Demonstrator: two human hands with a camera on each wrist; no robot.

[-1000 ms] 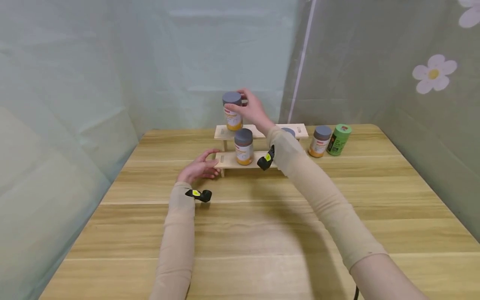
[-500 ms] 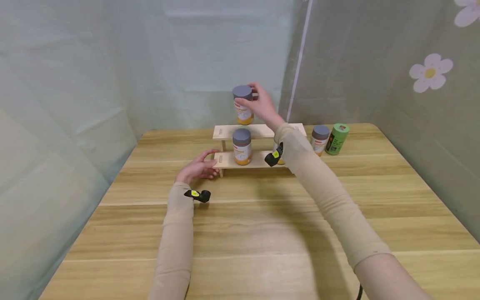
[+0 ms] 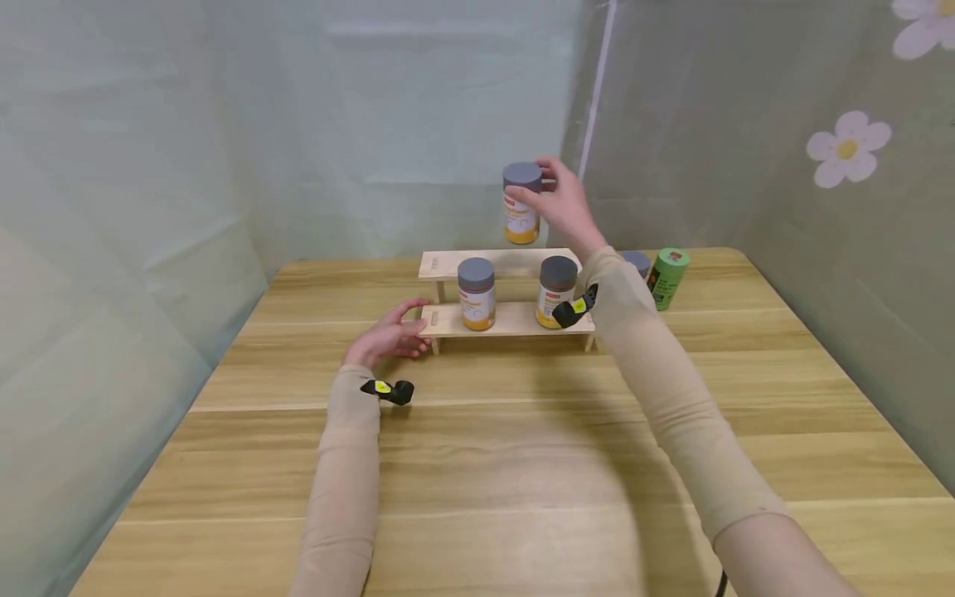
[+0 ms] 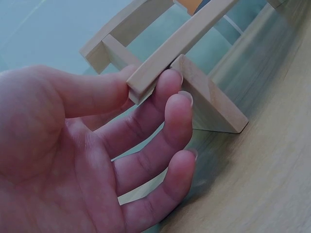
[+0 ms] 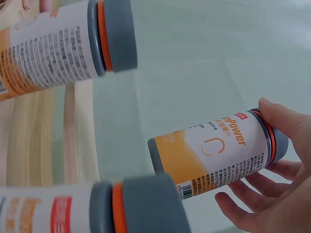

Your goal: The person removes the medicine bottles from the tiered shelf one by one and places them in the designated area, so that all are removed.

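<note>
My right hand (image 3: 570,207) grips a white-and-orange supplement bottle (image 3: 521,217) near its grey lid. The bottle is upright in the air above the upper board of a two-tier wooden shelf (image 3: 462,264). Thumb and fingers close about its lid end in the right wrist view. My left hand (image 3: 382,342) pinches the left end of the lower board (image 4: 175,46), thumb on top and fingertips beneath. Two matching bottles stand on that board, one left (image 3: 477,307) and one right (image 3: 550,300); the wrist camera partly covers the right one.
Right of the shelf stand another grey-lidded bottle (image 3: 637,261), mostly hidden by the right sleeve, and a green canister (image 3: 666,280). The wooden table (image 3: 477,464) ends at a pale curtain (image 3: 418,124) behind the shelf.
My right hand has lifted the supplement bottle off the left of the upper board and carried it rightward. The left hand keeps its hold on the lower board.
</note>
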